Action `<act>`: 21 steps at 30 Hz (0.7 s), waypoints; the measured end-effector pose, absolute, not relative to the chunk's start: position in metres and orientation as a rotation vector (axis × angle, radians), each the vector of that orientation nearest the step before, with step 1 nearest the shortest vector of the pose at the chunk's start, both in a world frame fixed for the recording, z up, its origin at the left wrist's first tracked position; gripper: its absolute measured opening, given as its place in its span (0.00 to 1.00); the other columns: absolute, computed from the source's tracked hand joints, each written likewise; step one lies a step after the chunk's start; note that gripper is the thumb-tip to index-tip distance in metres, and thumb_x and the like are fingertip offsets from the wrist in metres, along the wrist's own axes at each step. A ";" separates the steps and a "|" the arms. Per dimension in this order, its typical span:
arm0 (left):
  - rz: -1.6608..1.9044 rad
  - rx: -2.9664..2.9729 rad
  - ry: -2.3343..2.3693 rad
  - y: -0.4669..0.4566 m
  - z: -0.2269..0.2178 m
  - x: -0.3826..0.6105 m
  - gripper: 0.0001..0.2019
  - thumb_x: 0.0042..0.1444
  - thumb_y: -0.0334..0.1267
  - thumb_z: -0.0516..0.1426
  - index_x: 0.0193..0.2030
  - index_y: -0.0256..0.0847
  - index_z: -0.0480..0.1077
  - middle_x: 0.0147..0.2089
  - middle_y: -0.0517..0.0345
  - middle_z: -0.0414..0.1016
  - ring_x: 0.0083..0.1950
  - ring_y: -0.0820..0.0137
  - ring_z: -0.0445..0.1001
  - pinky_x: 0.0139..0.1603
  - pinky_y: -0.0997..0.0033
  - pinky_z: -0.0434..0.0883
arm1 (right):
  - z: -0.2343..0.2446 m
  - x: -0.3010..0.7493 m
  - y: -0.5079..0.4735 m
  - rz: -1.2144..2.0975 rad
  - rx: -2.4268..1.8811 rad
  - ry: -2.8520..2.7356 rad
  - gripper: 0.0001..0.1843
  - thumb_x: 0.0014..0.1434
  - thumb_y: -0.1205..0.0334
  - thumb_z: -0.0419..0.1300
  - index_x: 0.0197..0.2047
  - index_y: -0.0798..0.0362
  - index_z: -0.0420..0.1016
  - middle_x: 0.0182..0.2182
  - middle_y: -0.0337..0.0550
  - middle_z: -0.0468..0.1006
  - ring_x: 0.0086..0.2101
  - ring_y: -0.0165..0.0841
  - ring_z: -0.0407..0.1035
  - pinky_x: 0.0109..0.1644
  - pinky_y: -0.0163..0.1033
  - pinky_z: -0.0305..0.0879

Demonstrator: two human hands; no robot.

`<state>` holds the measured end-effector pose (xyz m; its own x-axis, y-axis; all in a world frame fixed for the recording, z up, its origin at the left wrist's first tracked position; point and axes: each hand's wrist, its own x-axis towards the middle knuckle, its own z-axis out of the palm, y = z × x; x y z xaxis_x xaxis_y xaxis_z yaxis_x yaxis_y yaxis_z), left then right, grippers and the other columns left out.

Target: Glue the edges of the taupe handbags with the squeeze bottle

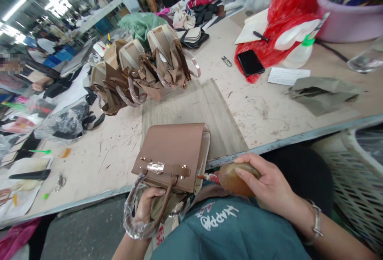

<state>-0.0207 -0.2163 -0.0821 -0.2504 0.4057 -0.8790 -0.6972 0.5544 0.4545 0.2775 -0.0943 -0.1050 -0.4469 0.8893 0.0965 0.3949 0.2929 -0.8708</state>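
My left hand (147,206) is closed round the lower edge of a tan leather handbag (172,148), which lies flap up over the table's front edge. Its handles are wrapped in clear plastic (131,220) and hang down by my wrist. A strap with a silver clasp (155,167) crosses the flap. My right hand (267,184) is wrapped round a soft amber squeeze bottle (236,179). The bottle's red-tipped nozzle (206,177) points at the bag's right side, close to it.
A group of similar brown handbags (140,70) stands behind a grey mat (203,112). A black phone (250,62) lies on a red plastic bag (287,16). A pink basin (350,16) is far right. A white basket (356,180) sits beside my right arm. Scissors (60,183) lie at left.
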 end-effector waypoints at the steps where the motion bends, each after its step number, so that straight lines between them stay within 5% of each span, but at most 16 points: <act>1: 1.049 -0.278 1.487 -0.216 -0.081 -0.020 0.13 0.36 0.29 0.61 0.33 0.43 0.77 0.25 0.57 0.79 0.47 0.50 0.76 0.46 0.59 0.74 | -0.105 0.277 -0.095 1.099 -1.134 -1.980 0.07 0.60 0.61 0.55 0.41 0.50 0.71 0.34 0.40 0.77 0.35 0.32 0.72 0.38 0.36 0.69; 12: 1.000 -0.264 1.623 -0.215 -0.075 -0.029 0.11 0.28 0.30 0.64 0.25 0.39 0.76 0.29 0.54 0.81 0.49 0.48 0.76 0.48 0.58 0.73 | -0.138 0.268 -0.048 0.836 -1.305 -1.795 0.09 0.60 0.58 0.55 0.42 0.53 0.70 0.37 0.45 0.76 0.39 0.37 0.72 0.47 0.44 0.68; 21: 0.947 -0.240 1.687 -0.212 -0.069 -0.029 0.09 0.29 0.30 0.63 0.24 0.39 0.75 0.30 0.52 0.81 0.51 0.47 0.74 0.48 0.59 0.73 | -0.136 0.272 -0.072 1.083 -1.337 -1.748 0.09 0.61 0.57 0.55 0.41 0.51 0.71 0.35 0.42 0.76 0.37 0.34 0.72 0.43 0.40 0.67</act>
